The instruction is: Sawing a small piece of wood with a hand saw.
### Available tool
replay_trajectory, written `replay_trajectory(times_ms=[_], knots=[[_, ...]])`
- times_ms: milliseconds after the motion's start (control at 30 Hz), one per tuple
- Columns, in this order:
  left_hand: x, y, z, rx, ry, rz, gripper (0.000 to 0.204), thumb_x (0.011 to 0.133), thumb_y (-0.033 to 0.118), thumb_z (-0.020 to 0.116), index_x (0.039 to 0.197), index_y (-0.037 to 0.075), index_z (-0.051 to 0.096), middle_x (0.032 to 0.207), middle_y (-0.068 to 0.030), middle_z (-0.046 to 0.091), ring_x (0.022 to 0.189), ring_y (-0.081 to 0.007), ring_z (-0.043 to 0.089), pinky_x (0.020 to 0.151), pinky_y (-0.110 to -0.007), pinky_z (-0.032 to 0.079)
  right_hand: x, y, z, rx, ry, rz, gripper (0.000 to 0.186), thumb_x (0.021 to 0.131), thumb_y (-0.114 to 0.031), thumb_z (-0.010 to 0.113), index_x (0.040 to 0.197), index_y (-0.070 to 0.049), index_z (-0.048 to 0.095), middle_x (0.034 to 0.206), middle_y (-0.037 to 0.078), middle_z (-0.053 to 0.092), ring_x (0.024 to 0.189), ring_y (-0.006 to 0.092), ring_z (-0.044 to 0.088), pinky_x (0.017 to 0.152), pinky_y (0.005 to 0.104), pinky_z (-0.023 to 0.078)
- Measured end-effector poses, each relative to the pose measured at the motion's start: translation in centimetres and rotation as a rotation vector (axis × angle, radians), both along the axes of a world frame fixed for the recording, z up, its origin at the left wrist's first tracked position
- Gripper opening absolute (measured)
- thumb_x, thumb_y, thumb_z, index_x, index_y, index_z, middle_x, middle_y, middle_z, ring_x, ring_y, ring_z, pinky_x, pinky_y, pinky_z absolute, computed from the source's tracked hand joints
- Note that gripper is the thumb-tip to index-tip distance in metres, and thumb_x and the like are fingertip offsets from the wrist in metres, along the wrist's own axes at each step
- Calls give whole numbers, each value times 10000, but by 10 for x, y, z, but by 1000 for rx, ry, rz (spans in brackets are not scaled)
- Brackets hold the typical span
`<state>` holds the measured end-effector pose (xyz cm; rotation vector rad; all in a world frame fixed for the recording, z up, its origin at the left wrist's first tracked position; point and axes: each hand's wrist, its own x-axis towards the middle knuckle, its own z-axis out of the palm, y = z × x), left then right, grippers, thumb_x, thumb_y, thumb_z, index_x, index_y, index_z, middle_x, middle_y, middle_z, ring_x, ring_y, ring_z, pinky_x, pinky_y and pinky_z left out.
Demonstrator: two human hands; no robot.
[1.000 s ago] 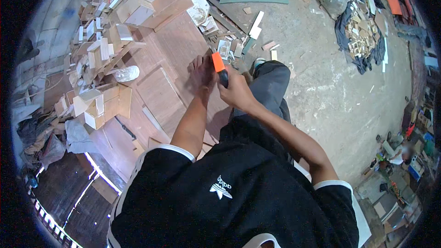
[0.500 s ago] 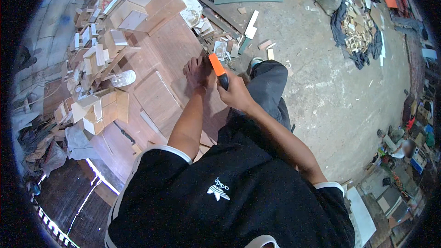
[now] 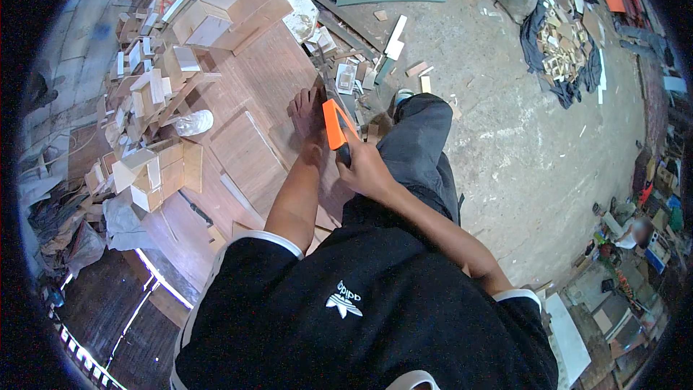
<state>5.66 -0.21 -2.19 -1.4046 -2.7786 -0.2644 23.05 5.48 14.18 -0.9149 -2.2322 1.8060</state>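
My right hand (image 3: 367, 167) is wrapped round the orange and black handle of a hand saw (image 3: 333, 124). Its narrow blade points away from me, along the right edge of the brown wooden work surface (image 3: 271, 65), and shows only in part. My left hand (image 3: 307, 112) lies flat with fingers spread, pressing on the wood just left of the saw. What piece lies beneath the blade is hard to make out.
On the left, wooden box-like pieces (image 3: 170, 170) stand piled, with a clear plastic bag (image 3: 193, 123) beside them. Wood offcuts (image 3: 394, 49) lie on the concrete floor ahead. Farther right, a dark sack (image 3: 534, 50) holds scraps. My bent leg (image 3: 419, 130) is right of the saw.
My right hand has drawn the saw back toward me, and its handle has tilted. My left hand stays in place on the wood.
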Motion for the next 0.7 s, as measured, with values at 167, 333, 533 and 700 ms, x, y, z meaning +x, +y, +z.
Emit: replay_trajectory(times_ms=[167,333,533,700], knots=[[9,-3,19,72,-79,39,310,780,305,619,1018,125,536,957,-85,516,973,-285,512,899,-421,391,24,-3,107,-193,-99,6,441,740,32,595,1168,3,494,819,266,595,875,463,608,698,439,500],[12,8,30,65,-126,41,288,792,298,597,1017,128,539,947,-86,512,975,-281,513,902,-423,387,37,-1,72,-77,-20,-53,501,734,35,601,1223,-1,498,878,276,607,971,455,586,754,422,506],[12,1,16,59,-77,12,320,787,293,597,1047,125,519,952,-81,501,985,-279,510,897,-432,385,-9,7,6,-32,-67,3,440,734,18,581,1167,-14,506,774,269,575,698,448,591,625,443,472],[12,1,25,81,-87,116,252,831,332,597,1005,153,562,928,-57,527,962,-268,524,882,-412,392,-1,30,129,-154,-65,28,361,808,-32,592,1148,10,479,735,230,566,639,319,596,595,391,451]])
